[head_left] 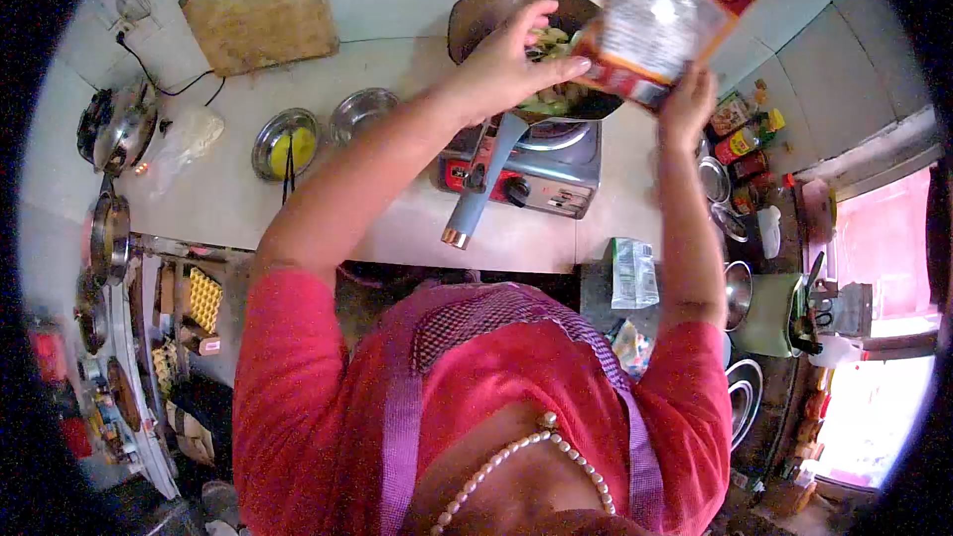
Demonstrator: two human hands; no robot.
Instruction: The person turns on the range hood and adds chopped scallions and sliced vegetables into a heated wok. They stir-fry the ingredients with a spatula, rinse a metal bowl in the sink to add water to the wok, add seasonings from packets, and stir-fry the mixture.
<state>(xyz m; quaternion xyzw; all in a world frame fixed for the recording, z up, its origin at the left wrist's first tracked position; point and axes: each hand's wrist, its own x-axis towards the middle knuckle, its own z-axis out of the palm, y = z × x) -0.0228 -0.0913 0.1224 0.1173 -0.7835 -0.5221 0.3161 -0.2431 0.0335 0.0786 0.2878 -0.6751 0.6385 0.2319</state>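
My right hand (687, 107) grips the lower right corner of a red and white printed packet (667, 15), which is raised and tilted over the right side of a dark pan (486, 12). Beside the packet's lower left corner is my left hand (518, 62), its fingers apart above the pan; the thumb tip meets or overlaps the packet's edge. Pale green and whitish food pieces (552, 99) lie in the pan. The pan's blue-grey handle (486, 184) points toward me over the stove (566, 179).
Left of the stove are a metal bowl (359, 111) and another bowl with yellow liquid (268, 151). A cutting board (260, 12) leans on the wall. Bottles (740, 144) stand at the right. A green and white packet (632, 273) lies near my right forearm.
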